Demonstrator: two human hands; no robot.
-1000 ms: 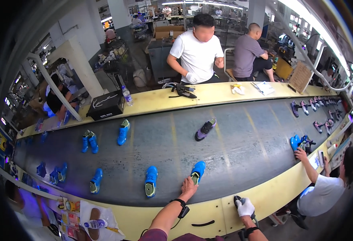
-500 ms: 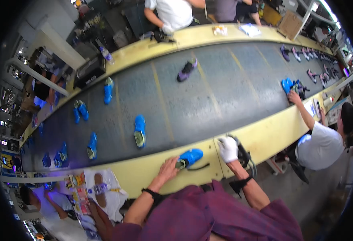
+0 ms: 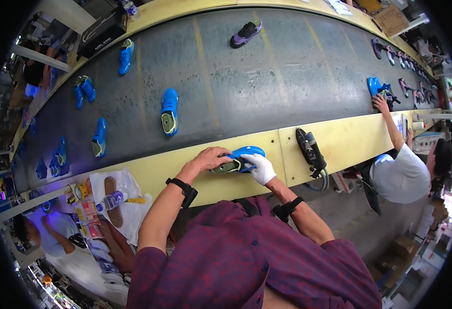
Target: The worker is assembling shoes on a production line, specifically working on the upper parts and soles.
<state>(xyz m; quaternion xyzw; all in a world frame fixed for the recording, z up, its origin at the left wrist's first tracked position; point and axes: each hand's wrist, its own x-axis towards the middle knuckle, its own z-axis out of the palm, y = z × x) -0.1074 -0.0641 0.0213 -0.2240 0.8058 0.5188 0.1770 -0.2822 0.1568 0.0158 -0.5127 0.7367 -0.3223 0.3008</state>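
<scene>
A blue sneaker (image 3: 248, 152) with a green insole lies on the pale yellow ledge in front of me, its toe toward the right. My left hand (image 3: 208, 158), bare, holds the shoe around its heel end. My right hand (image 3: 259, 169), in a white glove, grips the near side of the shoe at mid-length, fingertips at the opening. Some of the shoe's upper is covered by my fingers. To the right, a black hand tool (image 3: 311, 152) with a hose rests on the ledge, apart from both hands.
Beyond the ledge runs a wide grey conveyor belt (image 3: 226, 92) carrying a blue sneaker (image 3: 169, 110), a purple-black shoe (image 3: 246, 34) and several others. At right, a co-worker's hand (image 3: 381, 103) touches blue shoes. A plastic bottle (image 3: 111, 200) lies on white sheeting at left.
My right hand has moved left from beside the black tool onto the blue sneaker. My left hand stays at its heel end. The view has tilted downward.
</scene>
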